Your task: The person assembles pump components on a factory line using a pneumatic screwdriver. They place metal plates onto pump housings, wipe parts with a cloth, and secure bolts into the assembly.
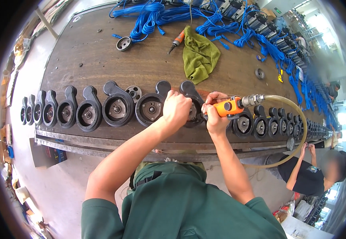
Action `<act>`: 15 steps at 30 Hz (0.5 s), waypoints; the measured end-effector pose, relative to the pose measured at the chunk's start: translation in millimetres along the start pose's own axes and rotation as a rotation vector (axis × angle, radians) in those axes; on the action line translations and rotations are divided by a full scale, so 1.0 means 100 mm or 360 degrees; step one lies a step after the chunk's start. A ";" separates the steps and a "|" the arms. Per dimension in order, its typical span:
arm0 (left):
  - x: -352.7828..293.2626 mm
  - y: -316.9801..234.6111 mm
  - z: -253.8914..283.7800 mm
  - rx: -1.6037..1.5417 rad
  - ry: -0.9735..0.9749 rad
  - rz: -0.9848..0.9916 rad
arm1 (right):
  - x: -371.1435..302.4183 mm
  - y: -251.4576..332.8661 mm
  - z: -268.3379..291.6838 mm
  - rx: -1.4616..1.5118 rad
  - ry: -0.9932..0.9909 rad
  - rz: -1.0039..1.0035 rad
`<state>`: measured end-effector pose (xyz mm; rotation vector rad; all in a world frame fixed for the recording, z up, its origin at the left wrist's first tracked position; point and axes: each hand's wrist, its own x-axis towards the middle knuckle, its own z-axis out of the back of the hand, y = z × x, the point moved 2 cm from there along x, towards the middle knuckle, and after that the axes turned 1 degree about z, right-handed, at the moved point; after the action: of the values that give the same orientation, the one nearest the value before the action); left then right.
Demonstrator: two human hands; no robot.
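My right hand (216,115) is wrapped round an orange air tool (228,106), whose metal fitting joins a clear hose. The tool lies sideways beside a round black housing (189,88). My left hand (177,106) is closed in a fist over that housing's left side. Whatever its fingers hold is hidden. Left of this hand sits another black housing (144,111) with a metal plate and central shaft inside. My hands cover much of the housing between them.
Similar housings (117,109) line the wooden table's (121,67) near edge. Farther back lie a green cloth (198,55), an orange-handled tool (177,40), blue cable bundles (147,18) and a metal ring (123,44). The hose (305,123) loops right. A person (312,171) sits at right.
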<state>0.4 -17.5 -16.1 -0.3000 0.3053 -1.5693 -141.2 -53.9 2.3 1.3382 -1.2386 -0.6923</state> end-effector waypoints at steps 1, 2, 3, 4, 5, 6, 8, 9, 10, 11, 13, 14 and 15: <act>-0.01 0.00 -0.01 0.0005 -0.0007 -0.0001 | 0.00 -0.01 0.01 0.0012 0.0010 0.0000; -0.01 0.01 -0.02 0.0009 -0.0015 -0.0003 | 0.00 -0.01 0.02 0.0024 0.0020 0.0001; -0.01 0.00 -0.02 0.0010 -0.0022 -0.0004 | 0.00 -0.01 0.02 0.0037 0.0028 0.0003; 0.00 0.00 -0.02 0.0010 -0.0030 -0.0005 | 0.00 -0.02 0.02 0.0030 0.0017 -0.0013; 0.00 -0.01 -0.03 0.0011 -0.0038 -0.0006 | 0.01 -0.03 0.02 0.0022 0.0007 -0.0028; 0.01 0.00 -0.02 0.0007 -0.0030 -0.0001 | 0.02 -0.05 0.02 0.0017 -0.0004 -0.0043; 0.01 0.00 -0.01 -0.0002 -0.0014 0.0007 | -0.04 -0.07 0.00 0.0031 0.0012 -0.0083; 0.01 -0.01 -0.01 -0.0004 -0.0035 0.0003 | -0.07 -0.07 -0.01 0.0038 0.0026 -0.0102; 0.01 -0.01 -0.01 -0.0006 -0.0056 -0.0001 | -0.08 -0.07 -0.01 0.0066 0.0036 -0.0081; 0.01 -0.01 -0.01 -0.0007 -0.0077 -0.0005 | -0.08 -0.04 0.00 0.0069 0.0011 -0.0099; 0.02 -0.01 0.00 -0.0005 -0.0041 0.0005 | -0.04 0.02 0.00 0.0141 0.0016 -0.0107; 0.01 -0.01 0.01 -0.0004 -0.0022 0.0011 | -0.03 0.03 -0.02 0.0165 -0.0033 -0.0091; 0.02 -0.01 0.01 -0.0007 -0.0030 0.0001 | -0.01 0.04 -0.01 0.0191 -0.0066 -0.0073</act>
<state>0.1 -19.1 -14.8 -0.3182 0.2942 -1.5644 -141.4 -52.0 5.7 1.4613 -1.3032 -0.6902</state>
